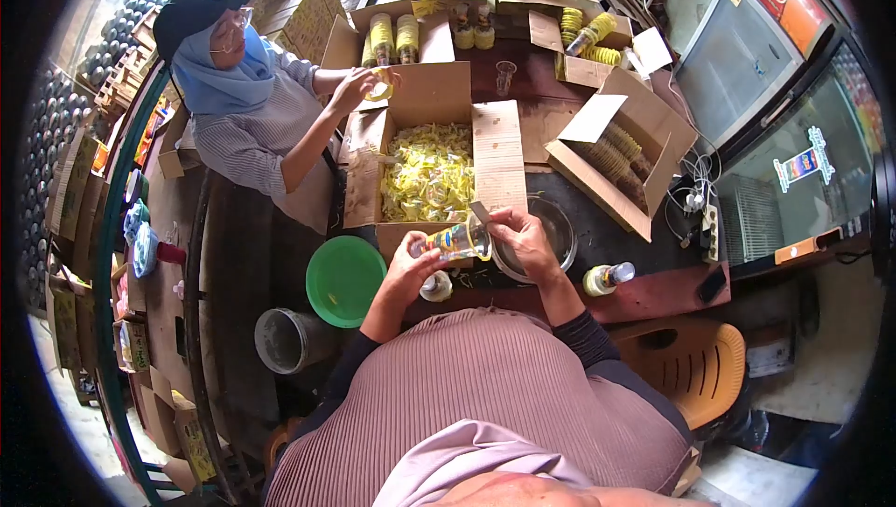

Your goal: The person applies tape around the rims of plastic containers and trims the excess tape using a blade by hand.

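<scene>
My left hand [407,269] is wrapped round a clear plastic cup [455,242] with a coloured print, tilted sideways in front of my body. At the cup's right-hand rim, my right hand [528,244] pinches a small flat dark piece [481,212]. Just beyond the cup stands an open cardboard box [499,154] full of yellow and clear wrapped pieces [429,171]. Under my right hand lies a round metal basin [561,227], partly hidden. A small bottle-like container [436,287] is below the cup, and another [609,278] lies to the right.
A co-worker [271,106] at the left holds a yellowish cup. A green basin [345,281] and a grey bucket [281,340] are at my left. Boxes of stacked yellow-edged cups [394,38] line the far side. An orange chair [681,367] and glass-door fridge [793,171] are right.
</scene>
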`<control>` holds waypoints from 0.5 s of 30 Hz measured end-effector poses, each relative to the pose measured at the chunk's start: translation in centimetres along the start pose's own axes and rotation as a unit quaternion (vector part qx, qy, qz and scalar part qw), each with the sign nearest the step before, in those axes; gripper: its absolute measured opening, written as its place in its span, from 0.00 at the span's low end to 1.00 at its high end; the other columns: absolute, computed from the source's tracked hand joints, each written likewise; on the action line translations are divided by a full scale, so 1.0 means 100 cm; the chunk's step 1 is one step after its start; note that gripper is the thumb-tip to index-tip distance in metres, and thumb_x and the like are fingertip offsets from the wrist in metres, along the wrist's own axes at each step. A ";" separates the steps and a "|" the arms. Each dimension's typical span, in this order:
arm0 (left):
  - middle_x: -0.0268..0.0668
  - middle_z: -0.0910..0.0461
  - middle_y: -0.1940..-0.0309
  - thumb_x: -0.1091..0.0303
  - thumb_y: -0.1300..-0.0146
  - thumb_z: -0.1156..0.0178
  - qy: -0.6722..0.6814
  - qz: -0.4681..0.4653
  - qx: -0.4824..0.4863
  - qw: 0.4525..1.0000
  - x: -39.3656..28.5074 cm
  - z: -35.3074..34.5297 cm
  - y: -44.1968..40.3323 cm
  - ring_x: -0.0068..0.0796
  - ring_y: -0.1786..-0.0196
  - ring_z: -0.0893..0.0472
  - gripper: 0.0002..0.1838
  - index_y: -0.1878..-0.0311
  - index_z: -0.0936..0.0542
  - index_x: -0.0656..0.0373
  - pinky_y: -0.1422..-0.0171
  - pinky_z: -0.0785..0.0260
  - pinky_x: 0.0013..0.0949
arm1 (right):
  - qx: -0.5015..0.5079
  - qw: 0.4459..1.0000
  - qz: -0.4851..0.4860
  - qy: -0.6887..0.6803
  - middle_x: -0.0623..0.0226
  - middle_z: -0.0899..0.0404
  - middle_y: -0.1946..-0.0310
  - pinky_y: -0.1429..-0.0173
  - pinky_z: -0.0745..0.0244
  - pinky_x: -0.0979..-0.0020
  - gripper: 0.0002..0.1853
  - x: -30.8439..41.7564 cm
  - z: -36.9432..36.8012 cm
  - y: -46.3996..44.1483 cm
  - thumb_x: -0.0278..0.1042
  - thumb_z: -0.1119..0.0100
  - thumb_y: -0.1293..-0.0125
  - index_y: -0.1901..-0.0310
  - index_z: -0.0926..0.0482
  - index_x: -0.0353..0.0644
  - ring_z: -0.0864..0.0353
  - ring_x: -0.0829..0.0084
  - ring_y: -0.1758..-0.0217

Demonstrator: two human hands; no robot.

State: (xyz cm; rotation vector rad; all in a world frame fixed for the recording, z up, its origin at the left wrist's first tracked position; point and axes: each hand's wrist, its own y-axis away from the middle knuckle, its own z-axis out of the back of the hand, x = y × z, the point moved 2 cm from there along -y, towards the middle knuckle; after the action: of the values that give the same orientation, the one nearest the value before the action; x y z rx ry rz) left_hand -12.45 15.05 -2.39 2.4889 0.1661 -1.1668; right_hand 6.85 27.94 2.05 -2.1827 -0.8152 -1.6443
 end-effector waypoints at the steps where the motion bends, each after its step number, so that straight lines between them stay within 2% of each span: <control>1: 0.34 0.25 0.56 0.71 0.43 0.33 -0.089 0.022 0.059 0.994 -0.002 0.003 0.002 0.26 0.53 0.22 0.22 0.48 0.31 0.57 0.48 0.25 0.32 | 0.019 0.999 -0.009 0.025 0.65 0.19 0.61 0.49 0.27 0.77 0.07 0.000 0.000 0.000 0.23 0.43 0.35 0.57 0.22 0.31 0.22 0.79 0.58; 2: 0.33 0.24 0.57 0.71 0.45 0.32 -0.177 0.043 0.117 0.976 -0.001 0.004 0.004 0.24 0.54 0.22 0.22 0.49 0.29 0.59 0.47 0.27 0.31 | 0.039 0.998 -0.018 0.050 0.66 0.19 0.61 0.50 0.27 0.77 0.08 -0.001 0.000 0.001 0.23 0.43 0.35 0.56 0.22 0.31 0.22 0.79 0.58; 3: 0.32 0.22 0.59 0.72 0.48 0.29 -0.184 0.076 0.139 0.970 -0.007 -0.006 0.012 0.22 0.54 0.22 0.23 0.49 0.26 0.61 0.46 0.29 0.29 | 0.064 0.996 -0.021 0.066 0.68 0.19 0.61 0.50 0.27 0.77 0.09 0.001 -0.002 0.002 0.24 0.42 0.36 0.55 0.22 0.33 0.22 0.80 0.58; 4: 0.32 0.22 0.56 0.74 0.49 0.29 -0.227 0.138 0.159 0.951 -0.013 -0.012 0.019 0.21 0.52 0.23 0.27 0.46 0.27 0.62 0.45 0.31 0.28 | 0.064 0.995 -0.023 0.067 0.68 0.19 0.61 0.50 0.27 0.77 0.09 -0.003 -0.002 0.002 0.24 0.42 0.36 0.55 0.22 0.33 0.22 0.80 0.58; 7: 0.34 0.24 0.50 0.73 0.51 0.28 -0.288 0.133 0.272 0.909 -0.017 -0.027 0.027 0.21 0.47 0.26 0.32 0.41 0.30 0.64 0.40 0.34 0.29 | 0.121 0.983 -0.040 0.134 0.71 0.19 0.62 0.50 0.27 0.77 0.09 -0.011 -0.010 0.003 0.24 0.41 0.38 0.56 0.20 0.34 0.23 0.82 0.58; 8: 0.34 0.24 0.50 0.73 0.51 0.28 -0.287 0.132 0.269 0.910 -0.017 -0.030 0.027 0.21 0.47 0.26 0.32 0.41 0.30 0.64 0.40 0.34 0.29 | 0.123 0.982 -0.042 0.134 0.71 0.19 0.62 0.50 0.27 0.77 0.09 -0.010 -0.013 0.002 0.24 0.41 0.38 0.56 0.20 0.34 0.23 0.82 0.58; 10: 0.32 0.24 0.55 0.74 0.51 0.30 -0.335 0.062 0.262 0.903 -0.024 -0.045 0.031 0.20 0.51 0.26 0.26 0.48 0.28 0.64 0.44 0.33 0.27 | 0.100 0.979 -0.007 0.178 0.70 0.20 0.63 0.51 0.27 0.76 0.08 -0.007 -0.016 0.001 0.24 0.41 0.37 0.57 0.20 0.35 0.23 0.82 0.59; 11: 0.34 0.24 0.55 0.75 0.52 0.31 -0.426 0.009 0.237 0.873 -0.017 -0.032 0.023 0.21 0.51 0.26 0.26 0.49 0.30 0.63 0.44 0.33 0.28 | 0.071 0.982 0.027 0.173 0.69 0.21 0.64 0.53 0.27 0.77 0.08 -0.009 -0.015 0.000 0.23 0.41 0.38 0.58 0.19 0.36 0.23 0.81 0.61; 12: 0.34 0.24 0.55 0.75 0.52 0.31 -0.426 0.007 0.236 0.874 -0.018 -0.032 0.022 0.21 0.51 0.26 0.26 0.49 0.30 0.63 0.44 0.33 0.28 | 0.074 0.982 0.028 0.173 0.69 0.21 0.64 0.53 0.27 0.77 0.08 -0.009 -0.015 0.000 0.23 0.41 0.38 0.58 0.19 0.36 0.23 0.81 0.61; 14: 0.34 0.24 0.55 0.74 0.51 0.32 -0.390 -0.081 0.167 0.902 -0.024 -0.033 0.020 0.24 0.50 0.24 0.26 0.50 0.32 0.61 0.43 0.32 0.30 | -0.001 0.973 0.117 0.197 0.69 0.22 0.64 0.56 0.27 0.78 0.08 -0.004 -0.010 0.001 0.21 0.40 0.40 0.58 0.19 0.36 0.23 0.80 0.63; 15: 0.34 0.24 0.55 0.74 0.51 0.32 -0.391 -0.084 0.164 0.902 -0.025 -0.034 0.020 0.24 0.50 0.24 0.26 0.50 0.32 0.61 0.43 0.32 0.30 | -0.018 0.966 0.124 0.227 0.67 0.23 0.65 0.58 0.27 0.77 0.08 0.002 -0.011 0.003 0.19 0.40 0.41 0.59 0.18 0.37 0.22 0.78 0.64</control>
State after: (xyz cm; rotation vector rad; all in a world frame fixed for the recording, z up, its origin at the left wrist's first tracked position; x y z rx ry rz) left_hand -11.10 14.71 2.11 2.0647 -0.0481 -2.3229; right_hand 6.20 27.13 2.62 -1.7316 -0.3691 -1.9221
